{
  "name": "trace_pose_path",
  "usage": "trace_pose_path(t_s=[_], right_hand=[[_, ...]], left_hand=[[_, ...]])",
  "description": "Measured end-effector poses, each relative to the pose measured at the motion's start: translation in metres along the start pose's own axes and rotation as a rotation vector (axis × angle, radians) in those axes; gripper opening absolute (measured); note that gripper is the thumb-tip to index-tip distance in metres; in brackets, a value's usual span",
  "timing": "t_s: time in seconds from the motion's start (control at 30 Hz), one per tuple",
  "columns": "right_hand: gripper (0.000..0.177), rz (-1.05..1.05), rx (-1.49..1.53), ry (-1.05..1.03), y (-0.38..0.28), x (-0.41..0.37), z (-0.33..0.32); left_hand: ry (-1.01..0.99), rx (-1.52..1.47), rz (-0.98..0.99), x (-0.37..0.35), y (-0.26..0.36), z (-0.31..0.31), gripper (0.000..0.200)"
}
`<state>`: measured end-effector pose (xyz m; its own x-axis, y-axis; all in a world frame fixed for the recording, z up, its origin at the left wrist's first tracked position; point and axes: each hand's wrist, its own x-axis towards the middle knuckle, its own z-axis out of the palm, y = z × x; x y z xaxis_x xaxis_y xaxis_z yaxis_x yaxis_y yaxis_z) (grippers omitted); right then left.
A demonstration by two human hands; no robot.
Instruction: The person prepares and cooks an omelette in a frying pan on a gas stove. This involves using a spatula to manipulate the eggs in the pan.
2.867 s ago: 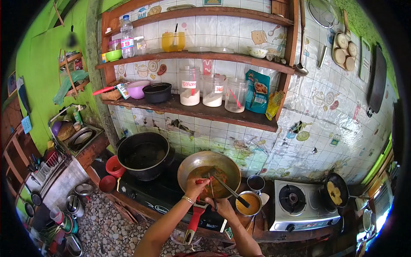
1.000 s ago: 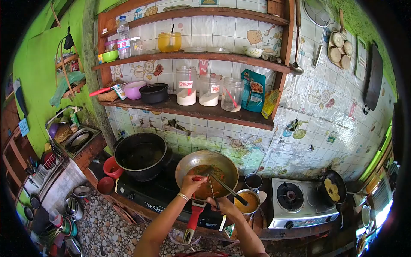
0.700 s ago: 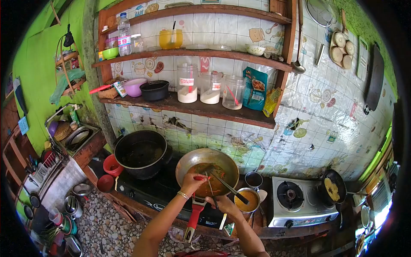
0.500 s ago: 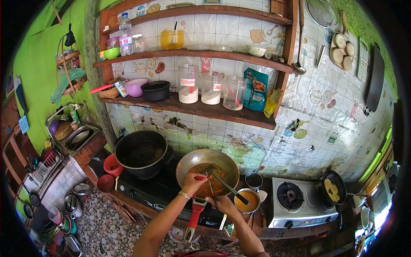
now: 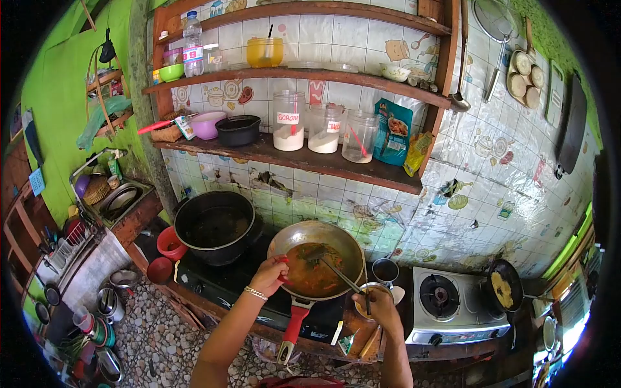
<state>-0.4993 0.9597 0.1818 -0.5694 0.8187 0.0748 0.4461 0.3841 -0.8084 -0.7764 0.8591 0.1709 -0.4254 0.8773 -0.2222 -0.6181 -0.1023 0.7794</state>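
Recorded wok (image 5: 336, 236), orange sauce inside, on black stove (image 5: 226, 288), red handle pointing toward the body. Found right hand (image 5: 377, 305) clenched on the spatula (image 5: 336, 271) at its handle end, low right of the wok; traced its long axis up-left from grip to blade in the sauce. Noted left hand (image 5: 270, 275) at the wok's near-left rim, seemingly pinched on a small red item (image 5: 284, 260); judged it nearer the sauce than the right hand.

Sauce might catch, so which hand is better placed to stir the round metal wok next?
Probably right: the right hand grips the long-handled metal spatula, blade in the orange sauce. The left hand rests at the rim of the round metal wok.
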Motion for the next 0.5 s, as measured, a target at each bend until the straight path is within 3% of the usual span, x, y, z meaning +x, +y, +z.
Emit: trace_pose_path(t_s=[0.07, 0.13, 0.23, 0.33, 0.4, 0.5], right_hand=[[0.047, 0.057, 0.059, -0.095, 0.009, -0.001, 0.014], [0.050, 0.095, 0.130, -0.139, 0.004, -0.009, 0.029], [0.062, 0.034, 0.072, -0.295, 0.004, -0.017, 0.048], [0.059, 0.032, -0.003, -0.401, 0.008, -0.012, 0.064], [0.059, -0.007, 0.038, -0.379, 0.008, -0.010, 0.069], [0.059, -0.041, 0.127, -0.316, 0.006, -0.011, 0.069]], left_hand=[[0.029, -0.091, -0.025, -0.001, -0.007, 0.004, 0.026], [-0.070, -0.176, -0.069, -0.007, -0.013, 0.009, 0.025], [-0.141, -0.063, 0.005, -0.010, -0.020, 0.017, 0.031], [-0.119, -0.009, 0.034, -0.015, -0.025, 0.032, 0.033], [-0.097, 0.000, 0.028, -0.018, -0.022, 0.041, 0.033], [0.033, 0.243, 0.135, -0.022, -0.018, 0.047, 0.032]])
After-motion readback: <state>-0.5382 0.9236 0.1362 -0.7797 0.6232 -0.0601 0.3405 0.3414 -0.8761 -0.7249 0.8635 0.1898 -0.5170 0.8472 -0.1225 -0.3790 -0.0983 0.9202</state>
